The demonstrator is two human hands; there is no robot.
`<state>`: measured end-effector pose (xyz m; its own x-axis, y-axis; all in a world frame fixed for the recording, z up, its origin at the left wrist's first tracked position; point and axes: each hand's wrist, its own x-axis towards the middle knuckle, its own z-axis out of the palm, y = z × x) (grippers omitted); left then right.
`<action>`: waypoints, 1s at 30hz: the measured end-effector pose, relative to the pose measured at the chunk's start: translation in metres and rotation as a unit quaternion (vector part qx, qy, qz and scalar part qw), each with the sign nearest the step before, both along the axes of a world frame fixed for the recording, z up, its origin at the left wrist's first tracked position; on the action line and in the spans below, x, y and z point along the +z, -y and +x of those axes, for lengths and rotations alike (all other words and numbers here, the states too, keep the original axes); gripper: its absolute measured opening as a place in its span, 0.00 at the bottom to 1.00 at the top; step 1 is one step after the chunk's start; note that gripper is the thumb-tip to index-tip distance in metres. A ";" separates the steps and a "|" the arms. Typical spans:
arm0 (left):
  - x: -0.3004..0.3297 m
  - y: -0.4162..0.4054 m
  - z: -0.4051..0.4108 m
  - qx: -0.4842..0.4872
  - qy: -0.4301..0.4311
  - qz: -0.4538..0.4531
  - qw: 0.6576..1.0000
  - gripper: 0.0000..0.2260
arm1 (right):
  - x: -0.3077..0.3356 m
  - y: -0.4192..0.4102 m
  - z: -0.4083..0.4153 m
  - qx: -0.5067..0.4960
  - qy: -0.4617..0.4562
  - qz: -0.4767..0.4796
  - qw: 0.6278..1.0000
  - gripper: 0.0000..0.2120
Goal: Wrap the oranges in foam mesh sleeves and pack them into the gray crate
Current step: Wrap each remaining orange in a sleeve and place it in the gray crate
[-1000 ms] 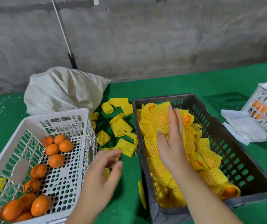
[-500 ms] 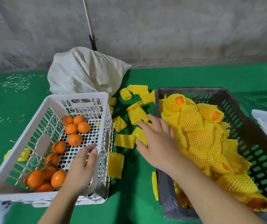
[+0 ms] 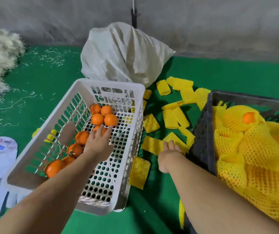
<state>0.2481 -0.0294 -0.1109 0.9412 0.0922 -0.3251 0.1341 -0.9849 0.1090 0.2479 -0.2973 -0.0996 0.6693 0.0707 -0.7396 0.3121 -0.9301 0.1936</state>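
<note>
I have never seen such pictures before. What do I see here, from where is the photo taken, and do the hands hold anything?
There is no machine here: a person works with bare hands, and one camera worn on the head looks forward and down. The left hand reaches into the white basket, fingers straight, over the bare oranges; it holds nothing. The right hand rests its fingers on a yellow foam sleeve, one of many loose sleeves on the green mat; whether it already grips the sleeve is not clear. At the right, the gray crate holds wrapped oranges. Behind stands a white sack.
</note>
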 end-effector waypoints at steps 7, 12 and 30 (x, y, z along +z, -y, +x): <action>-0.048 -0.027 0.037 0.066 -0.023 0.039 0.997 0.38 | -0.022 -0.015 0.015 0.018 -0.021 0.015 1.000 0.29; -0.056 -0.033 0.035 0.102 0.012 -0.006 0.995 0.28 | -0.012 -0.027 0.023 -0.009 0.049 0.096 0.994 0.23; 0.079 0.073 -0.101 0.082 0.149 -0.640 0.750 0.30 | 0.094 -0.010 -0.060 -0.300 0.170 0.634 0.692 0.18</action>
